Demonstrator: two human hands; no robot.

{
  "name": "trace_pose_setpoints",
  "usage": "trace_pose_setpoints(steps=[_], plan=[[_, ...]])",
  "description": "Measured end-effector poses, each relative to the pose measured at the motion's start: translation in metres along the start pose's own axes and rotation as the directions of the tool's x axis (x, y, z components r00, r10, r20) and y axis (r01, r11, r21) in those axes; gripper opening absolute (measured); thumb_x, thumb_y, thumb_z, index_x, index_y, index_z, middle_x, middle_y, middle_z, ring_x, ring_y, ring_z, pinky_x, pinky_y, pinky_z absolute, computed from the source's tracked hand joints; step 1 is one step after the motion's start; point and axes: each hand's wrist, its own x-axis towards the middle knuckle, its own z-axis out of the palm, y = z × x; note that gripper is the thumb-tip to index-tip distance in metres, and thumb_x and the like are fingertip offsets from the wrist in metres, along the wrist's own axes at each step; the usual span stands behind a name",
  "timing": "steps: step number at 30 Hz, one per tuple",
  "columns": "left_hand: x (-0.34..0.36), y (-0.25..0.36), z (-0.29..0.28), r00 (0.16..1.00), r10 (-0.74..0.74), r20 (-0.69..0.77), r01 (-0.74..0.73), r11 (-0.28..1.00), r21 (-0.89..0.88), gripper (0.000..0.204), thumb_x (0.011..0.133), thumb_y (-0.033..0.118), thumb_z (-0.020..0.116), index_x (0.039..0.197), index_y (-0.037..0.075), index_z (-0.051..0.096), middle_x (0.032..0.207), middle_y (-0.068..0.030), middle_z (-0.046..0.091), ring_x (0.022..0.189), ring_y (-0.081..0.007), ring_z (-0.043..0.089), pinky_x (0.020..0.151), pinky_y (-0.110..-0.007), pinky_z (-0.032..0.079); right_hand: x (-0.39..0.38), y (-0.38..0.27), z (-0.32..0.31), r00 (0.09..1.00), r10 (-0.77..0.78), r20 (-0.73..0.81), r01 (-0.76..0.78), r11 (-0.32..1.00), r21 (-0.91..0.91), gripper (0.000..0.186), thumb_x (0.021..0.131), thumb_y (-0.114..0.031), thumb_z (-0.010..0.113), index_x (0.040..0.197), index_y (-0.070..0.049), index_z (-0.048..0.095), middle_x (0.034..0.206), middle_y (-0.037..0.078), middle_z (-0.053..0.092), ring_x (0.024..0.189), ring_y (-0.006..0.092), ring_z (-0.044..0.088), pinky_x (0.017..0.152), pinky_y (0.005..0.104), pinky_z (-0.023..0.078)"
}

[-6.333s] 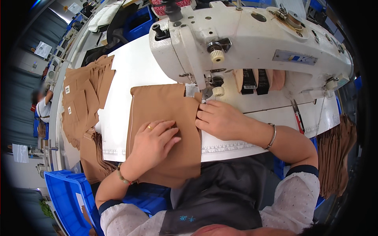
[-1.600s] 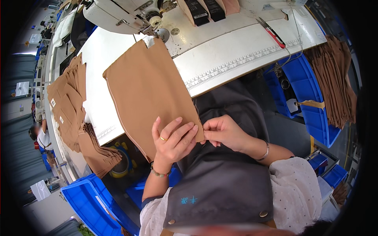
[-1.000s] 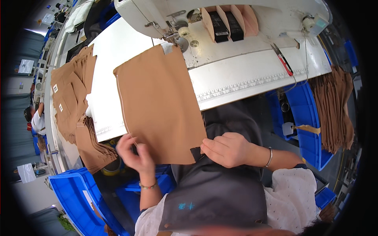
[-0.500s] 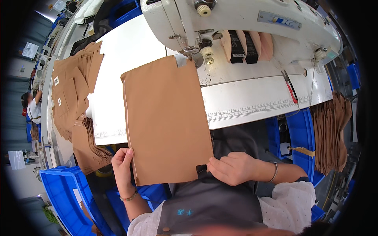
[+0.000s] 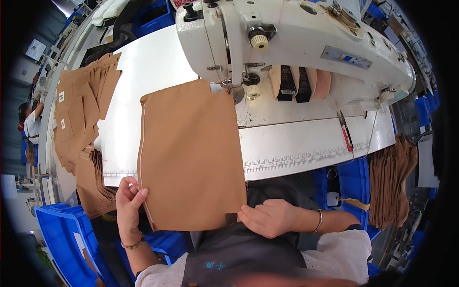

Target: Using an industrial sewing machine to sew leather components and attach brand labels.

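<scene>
Both hands grip the brown fabric panel (image 5: 191,158): left hand (image 5: 128,203) pinches its near left edge, right hand (image 5: 267,217) its near right corner. Panel runs lengthwise away across the counter (image 5: 306,143) toward the sewing machine (image 5: 296,43).

Left hand (image 5: 128,201): raised, fingers curled in a pinch, beaded bracelet at the wrist.
Right hand (image 5: 267,217): low, knuckles up, fingers closed, thin bangle.

A flat, rectangular tan fabric piece (image 5: 191,158) lies on the white surface (image 5: 306,148), its top corner under the sewing machine (image 5: 296,43) needle, its lower edge overhanging.
</scene>
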Motion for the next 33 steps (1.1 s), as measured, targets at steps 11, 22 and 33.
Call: trace_pose_setpoints(steps=[11,22,33], plan=[[0.025,0.015,0.008,1.000,-0.025,0.004,0.024,0.985,0.173,0.034,0.093,0.002,0.072,0.116,0.005,0.048,0.080,0.0002,0.066,0.073,-0.0055,0.060,0.067,-0.020,0.045,0.010,0.026,-0.001,0.999,-0.021,0.035,0.022,1.000,-0.020,0.019,0.083,-0.015,0.080,0.096,-0.003,0.072,0.101,0.010,0.071,0.055,0.0065,0.054,0.048,0.0208,0.036],[0.069,0.025,0.015,0.999,0.013,0.034,-0.023,0.943,0.332,0.031,0.094,0.003,0.070,0.115,0.006,0.048,0.078,-0.0003,0.066,0.066,-0.0029,0.056,0.056,-0.017,0.038,0.027,0.068,0.004,1.000,-0.027,0.007,0.027,1.000,-0.002,0.011,0.079,-0.010,0.070,0.085,-0.002,0.065,0.084,0.006,0.064,0.054,0.0103,0.053,0.046,0.0237,0.039],[0.120,0.033,0.016,0.998,0.047,0.047,-0.061,0.929,0.366,0.032,0.094,0.004,0.071,0.115,0.005,0.048,0.082,-0.0044,0.070,0.069,-0.0036,0.059,0.057,-0.017,0.039,0.046,0.107,0.003,0.979,-0.073,0.189,0.083,0.996,-0.045,0.024,0.076,-0.012,0.069,0.098,-0.003,0.070,0.094,0.004,0.069,0.061,0.0108,0.058,0.050,0.0241,0.041]])
